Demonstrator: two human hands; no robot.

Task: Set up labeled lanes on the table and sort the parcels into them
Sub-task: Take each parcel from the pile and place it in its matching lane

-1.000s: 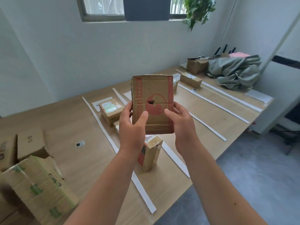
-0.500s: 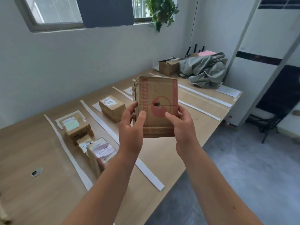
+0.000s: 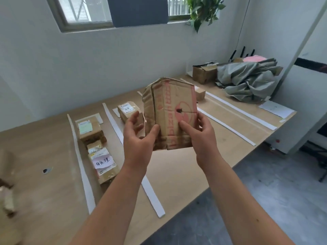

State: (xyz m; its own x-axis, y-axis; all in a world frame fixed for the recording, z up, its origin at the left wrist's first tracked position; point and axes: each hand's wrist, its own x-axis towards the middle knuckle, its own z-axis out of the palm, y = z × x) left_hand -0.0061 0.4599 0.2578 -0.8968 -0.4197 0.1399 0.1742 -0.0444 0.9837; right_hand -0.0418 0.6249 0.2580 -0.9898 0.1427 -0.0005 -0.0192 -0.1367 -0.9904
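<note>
In hand: our left hand [image 3: 139, 137] and right hand [image 3: 200, 137] each pinch, thumb in front, a worn brown cardboard parcel with red print [image 3: 175, 112], held upright above the light wooden table [image 3: 177, 170]. Beyond, white paper strips [image 3: 152, 195] mark lanes. We judge sorting under way; next comes choosing its lane.

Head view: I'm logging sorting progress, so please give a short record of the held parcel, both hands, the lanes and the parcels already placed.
held: dented cardboard parcel, red print, small hole in front, upright above the table
left hand: grips its lower left edge, thumb on front
right hand: grips its lower right edge, thumb on front
lanes: white paper strips laid across the table
placed: green-labelled box and pink-note parcel share one lane; white-labelled box in the next
far end: open carton, grey cloth
</note>
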